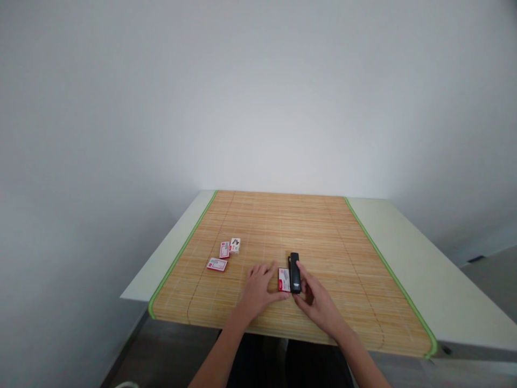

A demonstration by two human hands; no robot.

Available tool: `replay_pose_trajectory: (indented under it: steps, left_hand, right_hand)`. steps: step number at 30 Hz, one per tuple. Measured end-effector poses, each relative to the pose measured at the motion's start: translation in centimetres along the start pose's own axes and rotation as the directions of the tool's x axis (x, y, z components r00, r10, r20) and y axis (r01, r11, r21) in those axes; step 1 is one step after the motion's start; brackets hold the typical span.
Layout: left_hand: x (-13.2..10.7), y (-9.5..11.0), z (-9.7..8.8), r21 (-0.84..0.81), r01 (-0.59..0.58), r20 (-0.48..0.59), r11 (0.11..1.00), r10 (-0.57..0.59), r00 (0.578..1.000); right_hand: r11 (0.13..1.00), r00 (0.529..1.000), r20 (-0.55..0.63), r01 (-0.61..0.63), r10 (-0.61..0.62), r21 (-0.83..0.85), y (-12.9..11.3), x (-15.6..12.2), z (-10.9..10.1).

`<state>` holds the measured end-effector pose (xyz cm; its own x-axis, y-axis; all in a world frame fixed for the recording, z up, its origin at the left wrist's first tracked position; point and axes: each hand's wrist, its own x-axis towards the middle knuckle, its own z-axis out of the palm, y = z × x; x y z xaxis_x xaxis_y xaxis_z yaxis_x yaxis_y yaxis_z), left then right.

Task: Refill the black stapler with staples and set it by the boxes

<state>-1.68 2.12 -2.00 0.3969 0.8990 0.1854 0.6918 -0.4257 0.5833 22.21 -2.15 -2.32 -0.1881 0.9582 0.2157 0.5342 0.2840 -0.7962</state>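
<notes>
A black stapler (295, 274) lies lengthwise on the bamboo mat, pointing away from me. Close against its left side is a small red-and-white box (284, 279), which looks like a staples box. My right hand (319, 303) grips the stapler from the right, index finger along its side and thumb at its near end. Around the left of the box, my left hand (257, 286) has its fingers apart; the thumb reaches the box's near edge and the index finger is by its far left corner. Whether these fingers press on the box is hard to see.
Left of my hands lie two red-and-white small boxes (217, 264) (224, 249) and a white box with a dark picture (235, 245). A green-edged bamboo mat (283, 215) covers the middle of the white table (428, 258). A plain wall (278, 97) stands behind.
</notes>
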Motion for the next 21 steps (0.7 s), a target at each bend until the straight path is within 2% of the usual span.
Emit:
replay_pose_trajectory:
  steps: [3, 5, 6, 8, 10, 12, 13, 15, 21]
  left_hand:
    - [-1.0, -0.2, -0.6, -0.060, 0.030, -0.084, 0.998, -0.035, 0.996]
    - [-1.8, -1.1, -1.6, -0.013, 0.092, -0.202, 0.996, -0.093, 0.975]
    - [-2.2, -1.8, -2.3, 0.033, 0.144, -0.279, 0.989, -0.129, 0.951]
    - [-3.0, -3.5, -4.0, 0.123, 0.286, -0.439, 0.950, -0.206, 0.874]
    - [-3.7, -5.4, -5.6, 0.170, 0.444, -0.566, 0.880, -0.282, 0.775]
    - [-4.3, -7.1, -6.9, 0.186, 0.559, -0.629, 0.808, -0.339, 0.700]
    - [-4.6, -7.8, -7.3, 0.190, 0.593, -0.638, 0.782, -0.361, 0.680]
    - [-5.1, -8.7, -7.8, 0.199, 0.625, -0.625, 0.755, -0.394, 0.674]
    - [-5.8, -9.8, -7.5, 0.204, 0.588, -0.535, 0.783, -0.414, 0.736]
  right_hand:
    - [0.999, 0.999, -0.045, -0.023, 0.025, 0.039, 0.1, -0.2, 0.1]
    - [0.998, 0.998, -0.049, -0.038, 0.041, 0.049, 0.2, -0.3, 0.1]
    - [0.998, 0.998, -0.048, -0.044, 0.046, 0.051, 0.2, -0.3, 0.1]
    - [0.998, 0.998, -0.051, -0.043, 0.046, 0.054, 0.2, -0.4, 0.1]
    - [0.998, 0.998, -0.058, -0.030, 0.034, 0.060, 0.2, -0.4, 0.2]
    - [0.998, 0.997, -0.068, -0.021, 0.026, 0.066, 0.2, -0.4, 0.2]
    - [0.998, 0.997, -0.071, -0.021, 0.026, 0.067, 0.2, -0.4, 0.2]
    - [0.997, 0.997, -0.075, -0.021, 0.026, 0.069, 0.2, -0.4, 0.2]
    - [0.997, 0.997, -0.069, -0.029, 0.034, 0.070, 0.3, -0.4, 0.2]
